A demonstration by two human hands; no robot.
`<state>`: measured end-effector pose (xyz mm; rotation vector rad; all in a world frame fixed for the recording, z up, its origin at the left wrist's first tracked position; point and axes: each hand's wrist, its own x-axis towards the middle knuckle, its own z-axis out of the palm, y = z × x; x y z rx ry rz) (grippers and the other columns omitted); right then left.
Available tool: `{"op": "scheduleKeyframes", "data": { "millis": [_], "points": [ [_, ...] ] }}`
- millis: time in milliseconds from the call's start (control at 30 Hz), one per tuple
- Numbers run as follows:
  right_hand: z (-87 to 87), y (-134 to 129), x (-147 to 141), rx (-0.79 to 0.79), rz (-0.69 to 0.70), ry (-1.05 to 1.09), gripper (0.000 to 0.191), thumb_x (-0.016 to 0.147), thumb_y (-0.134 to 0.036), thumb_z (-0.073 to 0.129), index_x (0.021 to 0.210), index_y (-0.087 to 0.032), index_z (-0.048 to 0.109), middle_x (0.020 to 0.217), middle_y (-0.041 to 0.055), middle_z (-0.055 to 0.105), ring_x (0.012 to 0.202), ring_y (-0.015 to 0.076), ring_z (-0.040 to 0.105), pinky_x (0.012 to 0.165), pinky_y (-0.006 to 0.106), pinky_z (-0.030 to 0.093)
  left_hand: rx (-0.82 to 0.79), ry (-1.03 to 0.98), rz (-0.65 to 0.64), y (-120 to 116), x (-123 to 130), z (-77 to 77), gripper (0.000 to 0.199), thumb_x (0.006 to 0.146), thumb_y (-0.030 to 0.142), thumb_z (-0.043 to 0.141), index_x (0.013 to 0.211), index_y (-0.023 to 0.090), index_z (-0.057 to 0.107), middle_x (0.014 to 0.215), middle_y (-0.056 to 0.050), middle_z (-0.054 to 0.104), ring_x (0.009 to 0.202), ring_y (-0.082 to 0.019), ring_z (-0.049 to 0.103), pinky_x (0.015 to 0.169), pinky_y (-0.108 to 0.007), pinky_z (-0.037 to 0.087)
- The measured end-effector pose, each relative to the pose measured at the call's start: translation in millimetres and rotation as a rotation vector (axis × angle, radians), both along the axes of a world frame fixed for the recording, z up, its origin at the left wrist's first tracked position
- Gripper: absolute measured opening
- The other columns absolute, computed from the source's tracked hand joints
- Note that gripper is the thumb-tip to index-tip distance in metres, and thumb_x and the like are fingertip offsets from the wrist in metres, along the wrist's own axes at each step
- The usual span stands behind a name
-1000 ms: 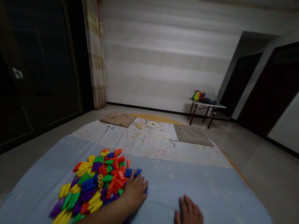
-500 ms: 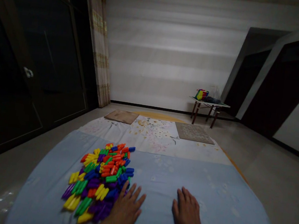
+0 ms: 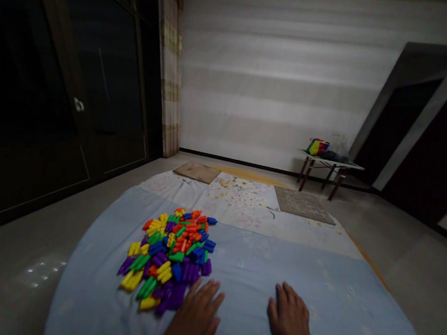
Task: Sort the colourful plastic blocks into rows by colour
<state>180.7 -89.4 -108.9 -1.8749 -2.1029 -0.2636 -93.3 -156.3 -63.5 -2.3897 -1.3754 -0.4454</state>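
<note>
Slid back a bit, the left hand [image 3: 197, 315] lies loose, holding nothing, close by the heap of bright blocks [image 3: 161, 259], which stretches away ahead and to its left, farther from the empty right hand [image 3: 292, 318].

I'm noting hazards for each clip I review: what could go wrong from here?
The left hand is right beside the heap of plastic pieces, so a sideways brush might scatter some. The pale blue cloth under them looks slightly creased; if it were dragged, perhaps by the right hand, the pieces could shift.
</note>
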Motion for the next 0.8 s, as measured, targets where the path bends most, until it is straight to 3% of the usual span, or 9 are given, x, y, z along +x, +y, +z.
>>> {"op": "scheduleKeyframes", "data": {
  "millis": [100,267,600,800],
  "points": [
    [-1.0,1.2,1.5,-0.007,-0.003,-0.006,0.049,0.083,-0.039,0.032,0.118,-0.012,0.054,0.127,0.0145,0.050,0.118,0.0271,0.043,0.099,0.044,0.028,0.075,-0.009,-0.113,-15.2,5.9,-16.8,0.043,0.083,0.030,0.045,0.125,0.024,0.043,0.127,-0.002,0.052,0.118,-0.015,0.045,0.097,-0.031,0.041],
    [-2.8,2.9,3.4,0.000,0.002,0.002,0.049,0.083,-0.039,0.033,0.117,-0.012,0.054,0.126,0.0136,0.051,0.117,0.0267,0.044,0.099,0.043,0.029,0.164,-0.078,-0.115,-16.6,11.4,-30.2,0.038,0.082,0.029,0.046,0.119,0.022,0.047,0.120,-0.002,0.057,0.114,-0.015,0.048,0.095,-0.031,0.043],
    [-8.5,5.5,7.9,0.031,0.004,0.050,0.048,0.082,-0.042,0.036,0.117,-0.015,0.055,0.124,0.0113,0.053,0.115,0.0255,0.046,0.098,0.042,0.032,0.459,-0.189,-0.101,3.9,19.2,-72.4,0.029,0.081,0.038,0.042,0.101,0.023,0.057,0.101,-0.001,0.065,0.100,-0.013,0.056,0.098,-0.029,0.037],
    [-17.9,6.7,14.0,0.058,0.021,0.034,0.049,0.082,-0.045,0.037,0.118,-0.018,0.055,0.124,0.0097,0.053,0.114,0.0253,0.047,0.096,0.042,0.036,0.705,-0.477,-0.114,27.6,36.2,-98.3,0.029,0.085,0.038,0.033,0.082,0.024,0.058,0.077,0.000,0.069,0.080,-0.012,0.062,0.101,-0.032,0.032]
  ]
}}
